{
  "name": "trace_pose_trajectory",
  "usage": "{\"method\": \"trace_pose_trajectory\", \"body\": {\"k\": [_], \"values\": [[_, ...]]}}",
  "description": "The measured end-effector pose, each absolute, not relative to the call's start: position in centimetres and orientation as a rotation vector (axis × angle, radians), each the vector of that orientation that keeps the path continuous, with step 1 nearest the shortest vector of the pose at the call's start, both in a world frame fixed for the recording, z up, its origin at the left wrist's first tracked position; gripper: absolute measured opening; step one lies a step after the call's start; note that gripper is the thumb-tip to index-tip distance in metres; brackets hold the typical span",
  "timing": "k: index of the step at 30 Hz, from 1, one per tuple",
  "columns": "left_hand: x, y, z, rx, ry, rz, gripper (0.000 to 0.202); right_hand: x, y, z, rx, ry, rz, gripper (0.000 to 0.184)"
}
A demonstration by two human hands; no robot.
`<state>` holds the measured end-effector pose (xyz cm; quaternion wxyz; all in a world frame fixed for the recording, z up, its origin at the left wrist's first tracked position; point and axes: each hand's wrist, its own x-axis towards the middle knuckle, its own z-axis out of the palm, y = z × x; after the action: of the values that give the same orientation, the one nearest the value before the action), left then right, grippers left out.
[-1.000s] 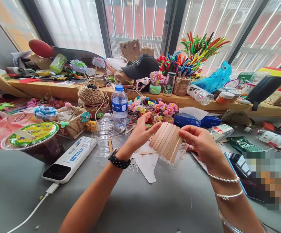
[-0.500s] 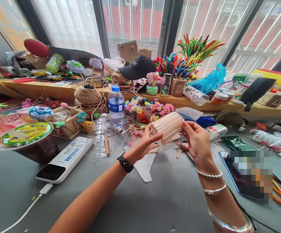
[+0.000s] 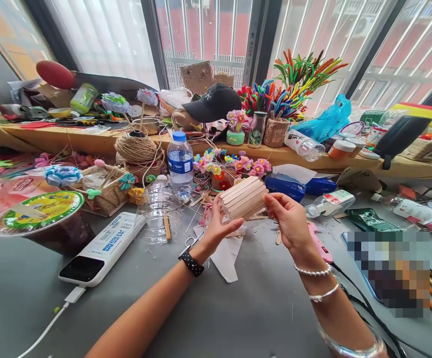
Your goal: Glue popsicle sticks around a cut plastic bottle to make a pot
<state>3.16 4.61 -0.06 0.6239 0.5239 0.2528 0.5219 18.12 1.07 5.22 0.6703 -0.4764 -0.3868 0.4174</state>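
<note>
A clear plastic piece clad in a row of pale wooden craft sticks (image 3: 244, 198) is held up between both hands over the grey table (image 3: 216, 308). My left hand (image 3: 216, 229) grips its lower left side with thumb and fingers. Its right end is pinched by my right hand (image 3: 289, 220). The sticks lie nearly level, slanting up to the right. Loose sticks and a white paper scrap (image 3: 228, 256) lie beneath the hands.
A cut clear bottle (image 3: 159, 209) and a water bottle (image 3: 180, 164) stand left of the hands. A power bank (image 3: 102, 248) with cable lies further left. A pink glue gun (image 3: 318, 243) and a phone sit at right. Twine, pipe cleaners and craft flowers crowd the wooden ledge behind.
Both hands have turned the stick-clad piece from slanting upright to nearly level and shifted it left and a little higher.
</note>
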Motion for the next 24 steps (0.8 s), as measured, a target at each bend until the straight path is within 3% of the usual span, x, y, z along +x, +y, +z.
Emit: {"method": "trace_pose_trajectory", "body": {"k": [5,13,24], "values": [[2.9,4.4,0.2,1.268,0.587,1.228,0.089,18.2,0.9,5.5,-1.066,-0.874,0.995,0.021],[2.9,4.3,0.2,1.334,0.521,1.288,0.111,17.7,0.5,5.9,-1.004,-0.909,0.893,0.016],[2.3,3.9,0.6,1.393,0.548,1.250,0.088,17.2,0.6,5.6,-0.988,-0.816,0.931,0.020]]}}
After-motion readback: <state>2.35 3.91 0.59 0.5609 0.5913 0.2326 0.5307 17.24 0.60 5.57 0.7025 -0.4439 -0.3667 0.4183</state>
